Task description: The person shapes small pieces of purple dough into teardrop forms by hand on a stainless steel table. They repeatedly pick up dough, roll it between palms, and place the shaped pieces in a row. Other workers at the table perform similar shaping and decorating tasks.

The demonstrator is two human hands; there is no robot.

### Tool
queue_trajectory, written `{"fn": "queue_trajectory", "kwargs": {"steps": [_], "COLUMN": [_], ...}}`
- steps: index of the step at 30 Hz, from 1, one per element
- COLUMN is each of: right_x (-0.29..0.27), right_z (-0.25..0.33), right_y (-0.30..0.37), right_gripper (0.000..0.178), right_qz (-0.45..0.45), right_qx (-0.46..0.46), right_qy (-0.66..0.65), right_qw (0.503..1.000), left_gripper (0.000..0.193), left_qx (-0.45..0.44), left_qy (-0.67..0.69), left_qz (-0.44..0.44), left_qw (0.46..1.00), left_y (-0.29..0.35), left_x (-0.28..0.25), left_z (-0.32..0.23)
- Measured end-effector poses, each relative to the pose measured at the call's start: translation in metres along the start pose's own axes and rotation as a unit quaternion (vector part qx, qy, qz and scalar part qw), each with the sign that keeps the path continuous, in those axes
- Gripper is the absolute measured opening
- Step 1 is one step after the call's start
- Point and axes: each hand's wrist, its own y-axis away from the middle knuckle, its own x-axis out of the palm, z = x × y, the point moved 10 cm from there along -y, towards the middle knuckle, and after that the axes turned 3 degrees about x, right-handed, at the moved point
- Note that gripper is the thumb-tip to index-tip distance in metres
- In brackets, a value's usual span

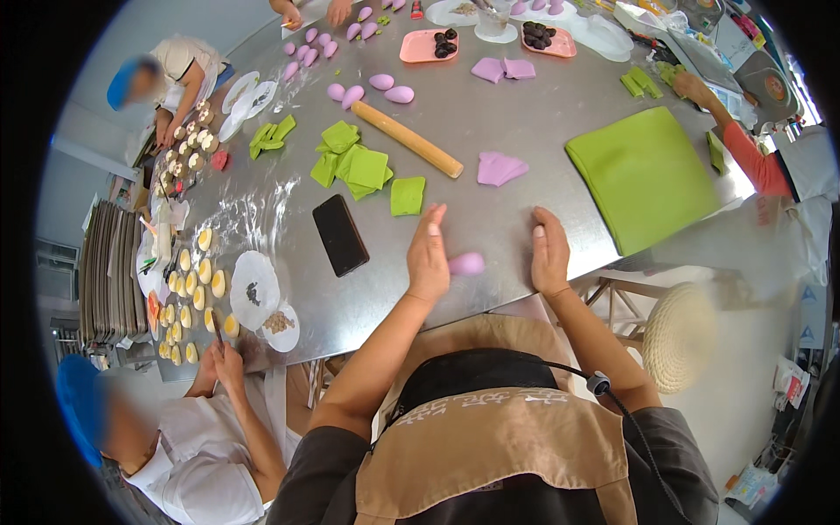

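Note:
Between my hands, near the table's front edge, lies a smooth purple dough piece, rounded and tapering at one end. My left hand stands on edge at its left side, fingers stretched out; I cannot tell whether it touches the dough. Farther off to the right, my right hand is also on edge with fingers extended, apart from the dough. A flat purple dough sheet lies just beyond my hands. Next to it rests a wooden rolling pin, and several green dough squares are stacked to the left.
A black phone lies left of my left hand. At right sits a large folded green dough sheet. Farther back are purple dough pieces and a pink tray of dark balls. Co-workers stand around the steel table; a woven stool stands at right.

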Motion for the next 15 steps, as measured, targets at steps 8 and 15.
{"fn": "queue_trajectory", "kwargs": {"steps": [8, 15], "right_x": [0.008, 0.008], "right_z": [0.028, 0.027], "right_y": [-0.001, -0.001], "right_gripper": [0.031, 0.026], "right_qz": [0.017, 0.007], "right_qx": [-0.063, -0.063], "right_qy": [0.071, 0.087], "right_qw": [0.995, 0.994], "left_gripper": [0.039, 0.037], "left_qx": [0.114, 0.107], "left_qy": [-0.313, -0.295], "left_qz": [0.066, 0.063], "left_qw": [0.941, 0.947], "left_y": [-0.01, -0.016], "left_x": [0.053, 0.055], "left_z": [-0.023, -0.007]}}
